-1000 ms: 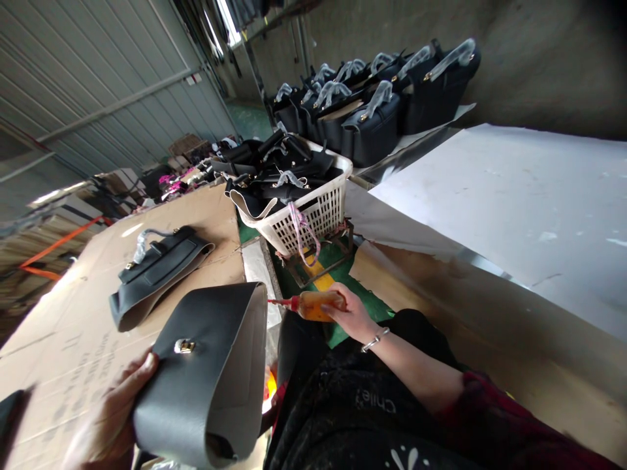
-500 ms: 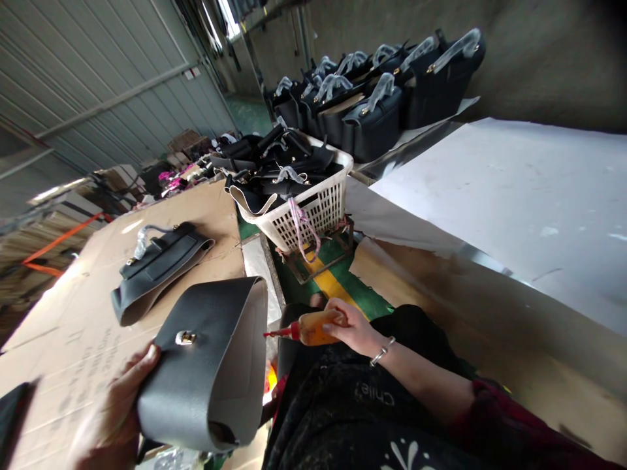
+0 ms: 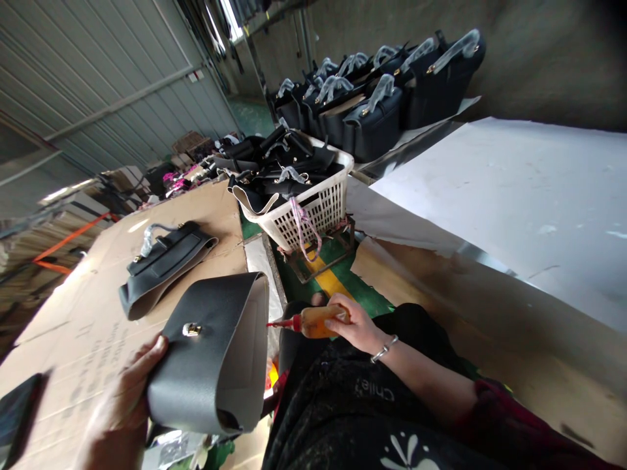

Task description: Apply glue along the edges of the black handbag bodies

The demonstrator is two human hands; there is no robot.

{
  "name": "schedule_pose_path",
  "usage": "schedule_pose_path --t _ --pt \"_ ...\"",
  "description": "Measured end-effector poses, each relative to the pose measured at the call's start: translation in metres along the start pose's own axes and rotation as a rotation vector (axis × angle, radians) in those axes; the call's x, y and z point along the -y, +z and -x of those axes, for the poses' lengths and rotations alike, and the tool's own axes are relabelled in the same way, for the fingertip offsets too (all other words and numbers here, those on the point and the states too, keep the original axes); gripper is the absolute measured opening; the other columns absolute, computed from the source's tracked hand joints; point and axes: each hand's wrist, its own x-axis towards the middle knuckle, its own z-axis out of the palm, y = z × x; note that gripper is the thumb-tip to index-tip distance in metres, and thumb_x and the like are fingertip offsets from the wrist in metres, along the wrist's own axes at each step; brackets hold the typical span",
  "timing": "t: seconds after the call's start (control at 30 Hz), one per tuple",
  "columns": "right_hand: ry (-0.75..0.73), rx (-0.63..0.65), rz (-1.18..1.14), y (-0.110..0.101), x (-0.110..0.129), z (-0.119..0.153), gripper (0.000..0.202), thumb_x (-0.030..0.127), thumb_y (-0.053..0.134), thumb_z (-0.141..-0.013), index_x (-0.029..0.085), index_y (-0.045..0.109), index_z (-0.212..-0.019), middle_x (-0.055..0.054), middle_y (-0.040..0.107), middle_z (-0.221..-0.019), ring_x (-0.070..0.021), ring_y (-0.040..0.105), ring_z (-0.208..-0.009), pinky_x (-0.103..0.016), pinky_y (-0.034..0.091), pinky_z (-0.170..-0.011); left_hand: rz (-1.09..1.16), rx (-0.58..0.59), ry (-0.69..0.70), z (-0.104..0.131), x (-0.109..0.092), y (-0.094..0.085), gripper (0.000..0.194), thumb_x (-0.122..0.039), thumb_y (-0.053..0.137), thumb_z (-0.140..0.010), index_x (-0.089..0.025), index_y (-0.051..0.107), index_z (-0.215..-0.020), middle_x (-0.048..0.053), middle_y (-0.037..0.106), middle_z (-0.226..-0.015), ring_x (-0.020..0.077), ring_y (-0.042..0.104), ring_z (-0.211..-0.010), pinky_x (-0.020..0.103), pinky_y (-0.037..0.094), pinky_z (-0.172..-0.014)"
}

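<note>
So the left hand (image 3: 122, 398) has the black bag body (image 3: 200, 365) pinched at its side, held over the edge of the cardboard-covered surface (image 3: 63, 359), some fingers kinda lost behind it. Right hand (image 3: 360, 326) is wrapped round an amber bottle (image 3: 316, 322); can't tell if its red tip touches the bag's edge. Dark thing (image 3: 19, 414) far left is cut off and blurry. Further back, a white basket (image 3: 311, 219) hides most of its pile.
</note>
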Motion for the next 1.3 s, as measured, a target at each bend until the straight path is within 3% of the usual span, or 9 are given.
schedule_pose_path --t 0.17,0.33,0.53,0.67,0.8,1.03,1.3 --pt "0.003 0.032 -0.011 -0.001 0.002 0.002 0.023 0.037 0.071 -0.075 0.022 0.055 -0.081 0.002 0.049 -0.074 -0.0155 0.047 -0.067 -0.028 0.039 -0.061 -0.022 0.12 0.0 0.004 -0.002 0.0 0.046 -0.039 0.096 -0.034 -0.019 0.075 -0.07 0.002 0.071 -0.065 0.0167 0.061 -0.049 0.022 0.053 -0.044" --pt "0.036 0.135 -0.055 -0.001 0.003 0.017 0.025 0.039 0.072 -0.075 0.022 0.055 -0.081 0.003 0.048 -0.074 -0.0142 0.044 -0.065 -0.027 0.037 -0.059 0.047 0.12 0.01 0.002 0.001 -0.003 0.041 -0.033 0.097 -0.034 -0.02 0.072 -0.064 -0.003 0.069 -0.059 0.0126 0.06 -0.046 0.018 0.052 -0.042" --pt "0.079 -0.046 -0.055 0.002 -0.005 -0.008 0.032 0.047 0.071 -0.075 0.022 0.054 -0.086 0.004 0.048 -0.071 -0.0149 0.046 -0.065 -0.027 0.039 -0.06 0.019 0.114 0.076 0.003 0.007 -0.002 0.036 -0.047 0.094 -0.046 -0.027 0.075 -0.07 -0.002 0.071 -0.065 0.0132 0.062 -0.051 0.017 0.053 -0.045" --pt "0.05 -0.03 -0.044 0.004 -0.008 -0.02 0.033 0.049 0.071 -0.074 0.022 0.055 -0.085 0.003 0.052 -0.072 -0.0161 0.048 -0.067 -0.028 0.041 -0.062 0.015 0.119 0.056 0.003 0.006 -0.002 0.041 -0.049 0.095 -0.04 -0.026 0.075 -0.068 -0.001 0.071 -0.064 0.0128 0.061 -0.049 0.017 0.053 -0.045" --pt "0.044 0.058 -0.059 0.003 -0.005 -0.005 0.029 0.044 0.072 -0.075 0.022 0.054 -0.081 0.003 0.05 -0.072 -0.0146 0.046 -0.065 -0.028 0.04 -0.061 0.058 0.085 0.015 0.001 0.007 -0.004 0.043 -0.036 0.097 -0.036 -0.023 0.074 -0.07 -0.003 0.069 -0.063 0.0135 0.061 -0.049 0.018 0.053 -0.043" --pt "0.043 0.212 -0.08 0.005 0.003 0.032 0.022 0.036 0.07 -0.078 0.022 0.054 -0.079 0.002 0.048 -0.075 -0.0145 0.045 -0.067 -0.028 0.037 -0.061 0.087 0.132 -0.018 0.002 0.006 -0.002 0.045 -0.029 0.097 -0.037 -0.02 0.073 -0.074 -0.002 0.07 -0.064 0.0141 0.062 -0.049 0.019 0.054 -0.045" --pt "-0.041 0.257 -0.032 0.004 0.011 0.038 0.019 0.035 0.069 -0.08 0.022 0.056 -0.079 0.001 0.052 -0.076 -0.0155 0.048 -0.068 -0.029 0.041 -0.062 0.066 0.142 0.024 0.002 0.012 -0.002 0.04 -0.044 0.093 -0.049 -0.024 0.075 -0.077 -0.002 0.072 -0.069 0.0126 0.063 -0.052 0.016 0.052 -0.047"
